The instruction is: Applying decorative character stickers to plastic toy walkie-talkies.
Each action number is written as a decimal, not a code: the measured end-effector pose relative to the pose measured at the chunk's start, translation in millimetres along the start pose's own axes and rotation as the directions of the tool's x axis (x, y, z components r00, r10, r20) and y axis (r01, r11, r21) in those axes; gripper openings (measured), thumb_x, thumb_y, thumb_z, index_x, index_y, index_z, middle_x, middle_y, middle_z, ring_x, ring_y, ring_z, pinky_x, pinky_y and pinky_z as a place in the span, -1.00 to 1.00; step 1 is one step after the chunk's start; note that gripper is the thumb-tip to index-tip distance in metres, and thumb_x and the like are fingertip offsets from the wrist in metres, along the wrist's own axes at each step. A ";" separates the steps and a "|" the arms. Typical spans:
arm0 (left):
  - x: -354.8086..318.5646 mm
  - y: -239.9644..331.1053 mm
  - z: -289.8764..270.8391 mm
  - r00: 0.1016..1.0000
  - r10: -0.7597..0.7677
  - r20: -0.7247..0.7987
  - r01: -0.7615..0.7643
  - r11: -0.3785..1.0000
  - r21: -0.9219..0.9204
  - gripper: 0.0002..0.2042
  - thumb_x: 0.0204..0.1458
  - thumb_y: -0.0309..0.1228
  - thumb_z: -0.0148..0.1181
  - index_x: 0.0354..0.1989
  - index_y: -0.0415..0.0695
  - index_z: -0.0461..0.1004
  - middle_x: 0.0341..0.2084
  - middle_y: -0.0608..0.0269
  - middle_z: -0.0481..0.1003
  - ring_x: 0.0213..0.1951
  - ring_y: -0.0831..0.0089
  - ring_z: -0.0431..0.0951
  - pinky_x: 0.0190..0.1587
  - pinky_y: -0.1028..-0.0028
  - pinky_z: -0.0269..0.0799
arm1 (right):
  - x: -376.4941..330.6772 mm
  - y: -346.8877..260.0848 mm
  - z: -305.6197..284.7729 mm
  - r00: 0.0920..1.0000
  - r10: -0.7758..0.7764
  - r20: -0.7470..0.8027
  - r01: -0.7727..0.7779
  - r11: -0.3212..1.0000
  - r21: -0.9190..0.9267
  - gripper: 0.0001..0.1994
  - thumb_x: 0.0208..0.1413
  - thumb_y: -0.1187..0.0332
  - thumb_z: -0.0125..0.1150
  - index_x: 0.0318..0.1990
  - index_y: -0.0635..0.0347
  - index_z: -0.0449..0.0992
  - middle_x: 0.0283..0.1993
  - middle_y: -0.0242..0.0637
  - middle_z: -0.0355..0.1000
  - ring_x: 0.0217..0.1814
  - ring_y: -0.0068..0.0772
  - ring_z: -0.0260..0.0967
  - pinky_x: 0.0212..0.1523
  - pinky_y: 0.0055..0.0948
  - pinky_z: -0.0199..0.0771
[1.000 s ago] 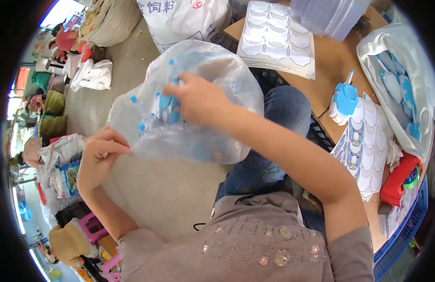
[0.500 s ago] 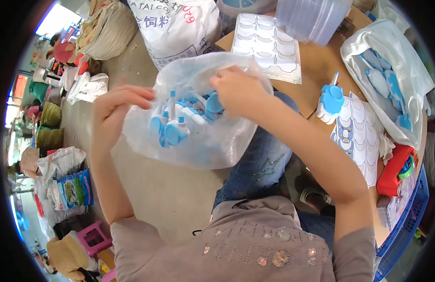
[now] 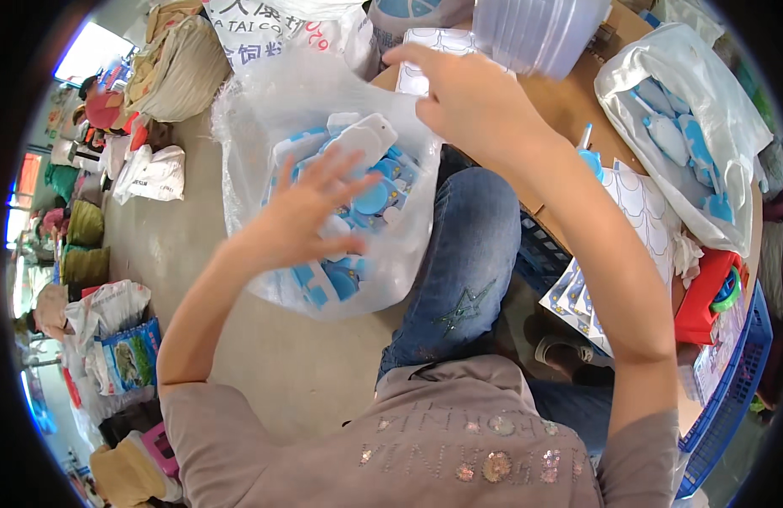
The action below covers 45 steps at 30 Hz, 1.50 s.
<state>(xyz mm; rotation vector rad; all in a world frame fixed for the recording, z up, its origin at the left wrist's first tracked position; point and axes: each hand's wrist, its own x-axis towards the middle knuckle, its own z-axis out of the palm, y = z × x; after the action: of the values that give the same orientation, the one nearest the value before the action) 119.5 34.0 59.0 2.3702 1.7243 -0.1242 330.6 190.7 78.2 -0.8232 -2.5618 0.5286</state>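
Observation:
A translucent plastic bag (image 3: pixel 248 190) stands wide at its mouth, beside my jeans-clad knee. Inside it lie several blue and white plastic pieces (image 3: pixel 370 196), some with round blue parts. My left hand (image 3: pixel 311 207) hovers over the bag's mouth, fingers spread and slightly blurred, covering some of the pieces. Past the bag's far right rim is my right hand (image 3: pixel 485 102), its index finger stretched to the left and its thumb apart. Nothing shows in either hand.
At right, a brown table (image 3: pixel 540 173) bears sticker sheets (image 3: pixel 633 216), a clear plastic bin (image 3: pixel 535 34), a red tape dispenser (image 3: pixel 705 292) and a white bag (image 3: pixel 616 80) of similar pieces. A blue crate (image 3: pixel 722 415) is at lower right; a printed sack (image 3: pixel 341 38) stands beyond.
My left hand has moved right, over the bag. My right hand has moved up and right, off the bag's inside. The bag's mouth is wider and more pieces show.

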 end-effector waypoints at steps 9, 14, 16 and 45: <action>5.9 -60.1 49.3 0.958 -0.285 -0.022 0.284 0.959 -0.013 -0.15 -0.07 0.06 0.30 0.41 0.53 -0.05 0.42 -0.15 -0.14 0.44 -0.13 -0.21 0.22 -0.44 -0.16 | -17.8 27.9 -3.6 0.964 0.198 -0.176 -0.162 0.966 0.203 -0.61 -0.04 0.42 0.11 0.01 -0.09 0.52 -0.35 -0.12 0.57 -0.25 -0.07 0.53 -0.19 -0.15 0.52; 21.1 -55.1 51.7 0.967 -0.235 0.103 0.214 0.960 0.180 -0.24 0.02 0.25 0.06 0.42 0.53 -0.06 0.42 -0.13 -0.13 0.44 -0.15 -0.26 0.22 -0.44 -0.18 | -36.0 30.4 -8.5 0.964 0.166 -0.207 -0.091 0.939 0.332 -0.63 0.04 0.46 0.12 0.05 0.02 0.51 -0.59 -0.25 0.44 -0.59 -0.44 0.41 -0.44 -0.44 0.43; 27.5 -58.5 36.6 0.940 -0.278 0.197 0.251 0.956 0.152 -0.21 0.01 0.05 0.23 0.42 0.49 -0.03 0.40 -0.12 -0.04 0.42 -0.19 -0.15 0.24 -0.39 -0.14 | -49.7 35.7 -20.2 0.959 0.135 -0.250 -0.027 0.920 0.392 -0.67 0.11 0.37 0.22 0.06 0.10 0.50 -0.46 -0.25 0.51 -0.52 -0.52 0.45 -0.42 -0.54 0.46; 284.0 224.8 66.7 0.862 0.476 -0.176 -0.500 0.854 -0.140 -0.47 -0.15 -0.30 0.38 0.11 0.07 0.50 0.20 0.44 0.40 0.33 0.34 0.23 0.36 -0.23 -0.48 | -273.2 158.8 -1.6 0.721 0.398 -0.567 -0.505 0.862 -0.037 -0.68 -0.02 0.39 0.31 -0.05 0.15 0.55 0.00 -0.29 0.44 0.06 -0.14 0.34 0.07 -0.21 0.35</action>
<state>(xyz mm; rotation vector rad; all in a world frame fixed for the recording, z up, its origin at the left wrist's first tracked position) 425.1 217.6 -33.3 2.6345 1.0615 0.2690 609.4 143.4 -62.8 -1.4583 -1.8879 0.1369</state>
